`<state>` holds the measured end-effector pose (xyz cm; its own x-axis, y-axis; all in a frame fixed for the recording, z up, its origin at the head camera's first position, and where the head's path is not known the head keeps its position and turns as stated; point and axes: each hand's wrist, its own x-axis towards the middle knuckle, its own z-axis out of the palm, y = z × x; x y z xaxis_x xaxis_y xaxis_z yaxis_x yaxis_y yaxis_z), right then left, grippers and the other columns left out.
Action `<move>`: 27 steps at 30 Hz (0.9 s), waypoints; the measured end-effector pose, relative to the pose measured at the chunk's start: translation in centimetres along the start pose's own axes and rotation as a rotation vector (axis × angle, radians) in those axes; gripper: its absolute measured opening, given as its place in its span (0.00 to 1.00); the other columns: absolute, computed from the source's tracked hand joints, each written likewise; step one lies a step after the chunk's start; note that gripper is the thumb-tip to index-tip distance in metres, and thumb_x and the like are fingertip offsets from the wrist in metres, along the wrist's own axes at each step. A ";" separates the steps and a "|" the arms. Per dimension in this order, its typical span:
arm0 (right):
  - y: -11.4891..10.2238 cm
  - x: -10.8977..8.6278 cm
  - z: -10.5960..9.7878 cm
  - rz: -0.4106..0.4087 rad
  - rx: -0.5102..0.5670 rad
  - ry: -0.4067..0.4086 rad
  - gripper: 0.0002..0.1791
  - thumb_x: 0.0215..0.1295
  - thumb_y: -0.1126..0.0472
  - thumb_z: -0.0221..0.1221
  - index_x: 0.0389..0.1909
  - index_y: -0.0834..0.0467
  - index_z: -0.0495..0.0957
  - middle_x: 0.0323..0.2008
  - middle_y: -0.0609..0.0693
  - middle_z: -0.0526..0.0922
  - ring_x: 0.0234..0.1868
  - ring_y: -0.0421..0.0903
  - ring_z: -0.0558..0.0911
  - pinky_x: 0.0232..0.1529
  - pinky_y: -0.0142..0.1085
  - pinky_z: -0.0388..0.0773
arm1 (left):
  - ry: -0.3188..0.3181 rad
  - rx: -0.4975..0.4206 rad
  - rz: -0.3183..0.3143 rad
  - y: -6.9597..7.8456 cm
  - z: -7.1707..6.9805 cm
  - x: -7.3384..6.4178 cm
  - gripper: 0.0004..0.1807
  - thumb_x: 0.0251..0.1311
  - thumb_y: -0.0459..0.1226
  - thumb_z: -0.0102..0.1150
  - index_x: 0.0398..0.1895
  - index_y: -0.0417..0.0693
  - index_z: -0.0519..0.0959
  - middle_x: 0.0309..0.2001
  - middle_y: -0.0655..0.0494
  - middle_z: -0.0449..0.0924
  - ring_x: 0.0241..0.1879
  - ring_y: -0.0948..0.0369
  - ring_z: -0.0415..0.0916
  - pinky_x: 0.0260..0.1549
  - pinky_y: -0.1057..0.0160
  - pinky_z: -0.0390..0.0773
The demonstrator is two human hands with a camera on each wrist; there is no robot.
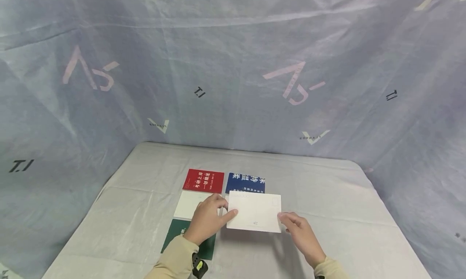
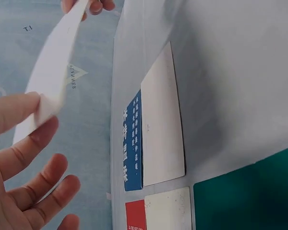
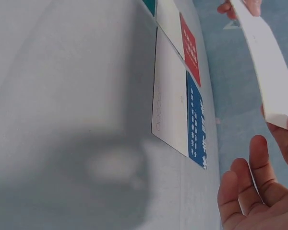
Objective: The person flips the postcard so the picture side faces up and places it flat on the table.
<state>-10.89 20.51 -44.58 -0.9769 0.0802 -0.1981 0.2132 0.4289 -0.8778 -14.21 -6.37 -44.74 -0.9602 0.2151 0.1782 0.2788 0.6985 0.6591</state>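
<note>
A white postcard (image 1: 255, 212) with a small stamp box is raised over the table between both hands. My left hand (image 1: 207, 218) pinches its left edge between thumb and forefinger, the other fingers spread. At its opposite end my right hand (image 1: 301, 235) pinches it the same way. Lying beneath are a red card (image 1: 204, 181) and a blue card (image 1: 245, 182) at the back, both with white lettering. A white card (image 1: 185, 204) is in front of the red one, then a green card (image 1: 208, 248) partly behind my left arm. Another white card (image 2: 163, 124) lies against the blue one, mostly covered in the head view.
Pale cloth covers the table (image 1: 338, 214). Grey fabric walls (image 1: 233, 89) with printed letters rise behind it and on both sides. A dark watch (image 1: 198, 266) is strapped at the left sleeve.
</note>
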 end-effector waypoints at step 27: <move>0.1 0.1 -1.0 -0.026 -0.192 0.123 0.21 0.69 0.40 0.62 0.39 0.55 0.89 0.46 0.48 0.83 0.48 0.47 0.77 0.41 0.38 0.71 | 0.121 0.115 0.016 1.7 1.1 0.4 0.17 0.55 0.51 0.74 0.19 0.56 0.78 0.40 0.57 0.79 0.45 0.57 0.77 0.41 0.53 0.68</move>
<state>-11.01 21.49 -44.30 -0.9789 0.1710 -0.1120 0.1932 0.5949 -0.7802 -14.13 -4.32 -44.36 -0.9487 0.1477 0.2796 0.2876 0.7709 0.5683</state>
